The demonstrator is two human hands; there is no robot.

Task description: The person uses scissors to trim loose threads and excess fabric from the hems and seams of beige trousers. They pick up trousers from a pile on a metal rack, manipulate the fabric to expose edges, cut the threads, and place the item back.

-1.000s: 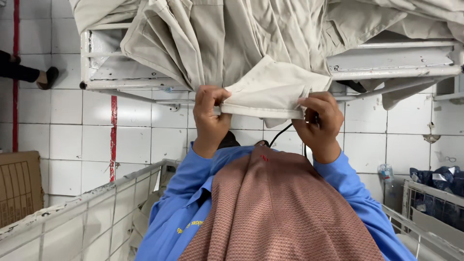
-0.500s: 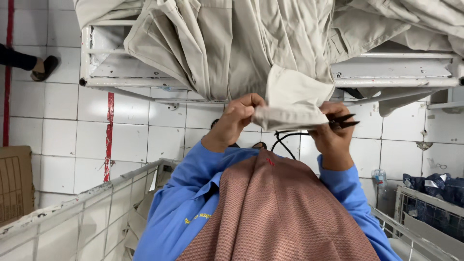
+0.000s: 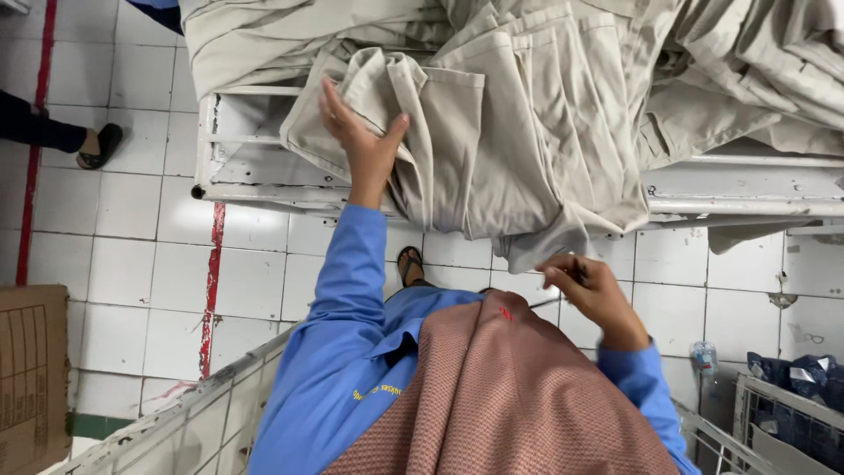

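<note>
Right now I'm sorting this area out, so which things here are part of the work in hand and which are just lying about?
In hand:
left hand on beige cloth
right hand
white rack

Lying about:
cardboard box
plastic bottle
wire bin

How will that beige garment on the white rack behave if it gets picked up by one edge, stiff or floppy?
Probably floppy: the beige garment already sags in deep folds over the white rack. It likely bunches rather than slides, since cloth gathers under the left hand. It may drag neighbouring pieces along, being heaped with them. The right hand hangs below, apart.
</note>
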